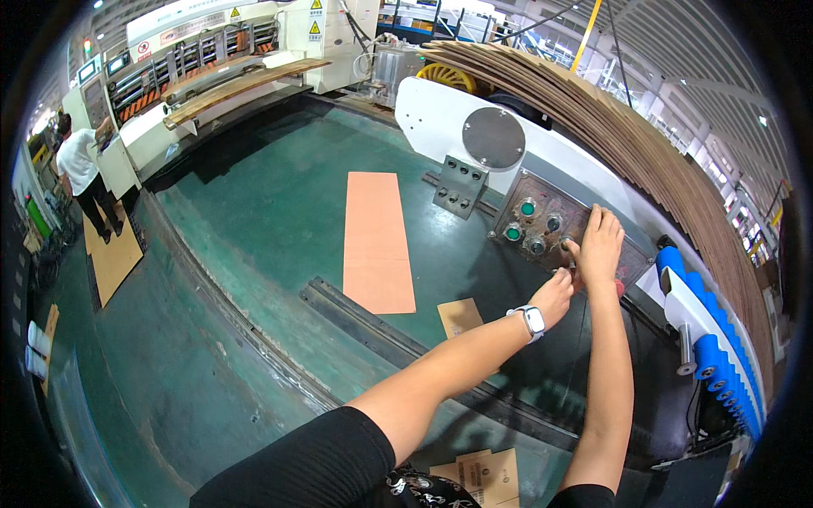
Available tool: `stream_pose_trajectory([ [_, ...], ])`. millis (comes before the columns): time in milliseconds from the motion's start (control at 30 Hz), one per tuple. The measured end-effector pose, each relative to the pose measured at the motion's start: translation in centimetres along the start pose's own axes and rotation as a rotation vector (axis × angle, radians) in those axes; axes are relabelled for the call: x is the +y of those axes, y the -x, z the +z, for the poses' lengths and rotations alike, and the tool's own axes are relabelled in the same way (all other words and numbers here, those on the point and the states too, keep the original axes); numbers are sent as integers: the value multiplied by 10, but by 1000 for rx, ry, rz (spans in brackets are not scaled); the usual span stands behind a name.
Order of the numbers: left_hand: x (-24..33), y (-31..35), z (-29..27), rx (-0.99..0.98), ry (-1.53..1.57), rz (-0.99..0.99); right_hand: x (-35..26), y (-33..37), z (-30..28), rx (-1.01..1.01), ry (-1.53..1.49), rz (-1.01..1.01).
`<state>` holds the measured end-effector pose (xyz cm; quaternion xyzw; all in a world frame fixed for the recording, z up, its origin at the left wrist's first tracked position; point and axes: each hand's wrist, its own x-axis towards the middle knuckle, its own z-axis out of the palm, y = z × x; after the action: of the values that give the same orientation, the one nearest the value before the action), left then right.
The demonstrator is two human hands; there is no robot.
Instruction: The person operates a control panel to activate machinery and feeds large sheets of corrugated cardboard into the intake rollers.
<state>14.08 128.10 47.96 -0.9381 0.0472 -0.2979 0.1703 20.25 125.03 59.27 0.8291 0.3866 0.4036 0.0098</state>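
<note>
Both my hands are at a dark metal control panel [527, 227] with green buttons and dark knobs, fixed to a white machine arm. My left hand [552, 298], a white watch [533, 320] on its wrist, is closed at the panel's lower edge. Its fingertips are pressed together, and what they grip, if anything, is hidden. My right hand [599, 247] rests over the panel's right part, fingers stretched upward and thumb reaching left toward the left fingertips. Beside the right wrist a red knob [621, 289] shows in part. The controls beneath my hands are covered.
A stack of brown cardboard sheets [644, 140] lies along the machine above the panel. Blue rollers [707, 356] line its right side. A metal rail [364, 322] and a long orange-tan board [373, 241] lie on the green floor. Far left, a person [82, 165] stands at another machine.
</note>
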Motion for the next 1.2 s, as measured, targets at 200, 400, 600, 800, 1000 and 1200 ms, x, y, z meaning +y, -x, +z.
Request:
stream_pose_trajectory([
  [200,9,-7,6,5,-1,2,4,0,-5,-68,-9,44],
  [400,-20,10,5,100,170,-69,-16,-17,10,-65,76,-35],
  [600,-19,106,-2,-96,513,-42,-23,-4,18,-111,110,-20],
  [800,12,488,54,-1233,713,-479,-45,-17,24,-37,95,11],
  [1000,39,801,-100,-1558,808,-980,-60,-17,1,-205,142,61],
  [1200,110,832,-26,-1406,1027,-1531,-65,-9,13,-161,209,90],
])
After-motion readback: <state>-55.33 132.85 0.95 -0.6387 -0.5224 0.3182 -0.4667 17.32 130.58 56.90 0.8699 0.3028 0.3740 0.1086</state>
